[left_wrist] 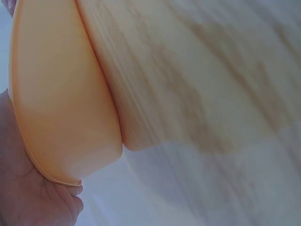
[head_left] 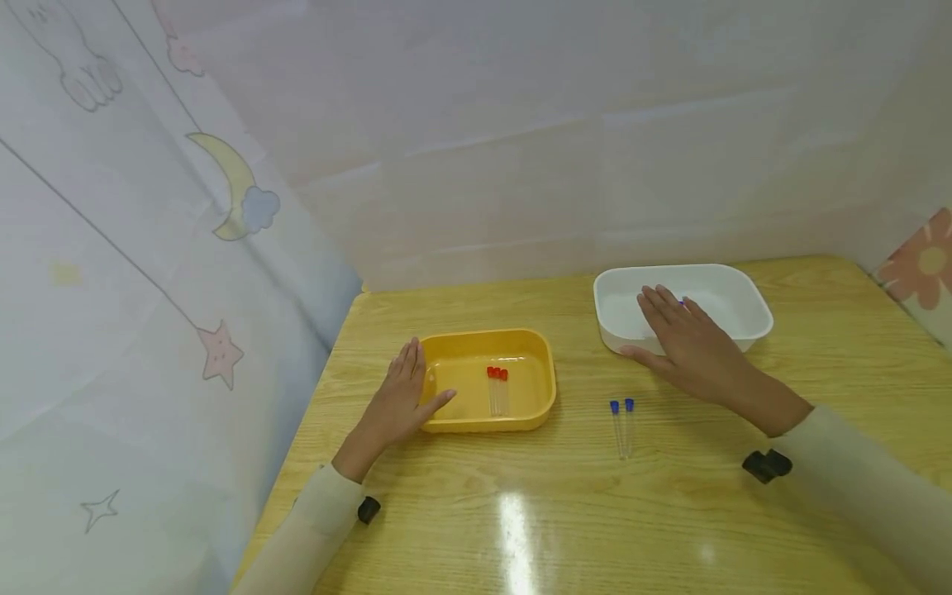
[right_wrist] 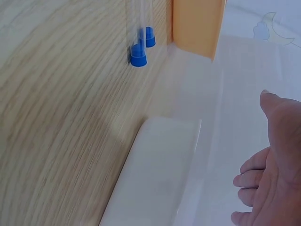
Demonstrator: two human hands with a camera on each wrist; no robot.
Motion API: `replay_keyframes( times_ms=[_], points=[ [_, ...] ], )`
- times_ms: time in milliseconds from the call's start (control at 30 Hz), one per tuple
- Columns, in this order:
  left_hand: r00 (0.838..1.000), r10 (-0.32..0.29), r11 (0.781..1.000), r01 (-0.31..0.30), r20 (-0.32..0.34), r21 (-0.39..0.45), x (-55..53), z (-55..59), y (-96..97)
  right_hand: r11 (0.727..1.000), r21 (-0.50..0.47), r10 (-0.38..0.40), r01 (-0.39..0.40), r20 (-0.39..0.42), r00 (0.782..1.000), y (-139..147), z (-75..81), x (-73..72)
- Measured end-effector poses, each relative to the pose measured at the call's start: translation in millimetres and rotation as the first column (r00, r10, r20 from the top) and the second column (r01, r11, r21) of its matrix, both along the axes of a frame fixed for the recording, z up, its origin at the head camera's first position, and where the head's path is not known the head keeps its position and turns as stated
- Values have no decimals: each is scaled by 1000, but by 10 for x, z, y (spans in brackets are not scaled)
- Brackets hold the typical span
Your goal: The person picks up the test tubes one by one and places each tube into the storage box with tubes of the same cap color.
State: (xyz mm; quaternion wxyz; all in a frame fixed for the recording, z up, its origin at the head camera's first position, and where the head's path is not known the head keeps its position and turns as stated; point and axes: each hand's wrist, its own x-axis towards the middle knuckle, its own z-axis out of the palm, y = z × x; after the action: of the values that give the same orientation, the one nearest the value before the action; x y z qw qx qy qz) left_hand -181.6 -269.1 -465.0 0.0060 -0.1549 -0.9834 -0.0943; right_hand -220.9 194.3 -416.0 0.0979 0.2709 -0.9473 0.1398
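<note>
My left hand (head_left: 399, 403) lies along the left rim of a yellow tray (head_left: 487, 425), fingers straight and thumb spread over the near rim. The left wrist view has the palm (left_wrist: 28, 197) against that rim. Inside the tray lie three clear tubes with red caps (head_left: 497, 373). Above the near edge of a white tray (head_left: 610, 302) is my right hand (head_left: 695, 351), fingers extended and holding nothing. A small blue bit (head_left: 681, 303) shows in that tray beside the fingers; the rest is hidden by the hand. Two blue-capped tubes (head_left: 621, 426) lie on the table between the trays.
The wood-grain table (head_left: 565, 521) has its left edge near my left forearm. A pale printed sheet (head_left: 476, 165) hangs behind and to the left. Black straps (head_left: 766, 465) show at both wrists.
</note>
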Motion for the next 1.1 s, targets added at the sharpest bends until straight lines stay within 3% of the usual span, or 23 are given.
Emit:
replay_keyframes(
  times_ms=[500,1100],
  points=[
    [1000,2,1000,-2,-15,16,27,-2,-21,1000,-6,-3,3,7,1000,270,-18,-27],
    [1000,-7,1000,8,-29,23,32,-11,-15,997,11,-81,81,-24,996,508,-23,-113]
  ],
)
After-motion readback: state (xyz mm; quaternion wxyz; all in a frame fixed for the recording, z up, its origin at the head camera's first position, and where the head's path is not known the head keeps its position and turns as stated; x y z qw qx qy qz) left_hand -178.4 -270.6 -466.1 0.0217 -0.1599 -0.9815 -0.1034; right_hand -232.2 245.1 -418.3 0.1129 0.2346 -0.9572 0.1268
